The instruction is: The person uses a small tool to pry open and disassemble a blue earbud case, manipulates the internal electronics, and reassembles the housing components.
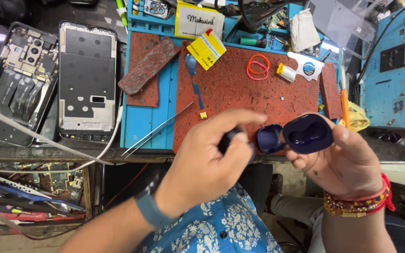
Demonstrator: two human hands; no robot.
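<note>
My right hand (348,161) holds an open dark blue earbud case (301,135), its lid and base both facing up, just in front of the bench edge. My left hand (209,157) is closed around a small black object (228,139) next to the case's lid; most of that object is hidden by my fingers. A watch band circles my left wrist, and red thread and beaded bands circle my right wrist.
A red-brown work mat (240,86) lies on a blue mat (144,119). Tweezers (158,129), a yellow packet (207,49), orange rubber bands (258,67) and a small glue bottle (286,71) lie there. Two opened phone bodies (87,79) (17,79) sit left. A blue machine (394,65) stands right.
</note>
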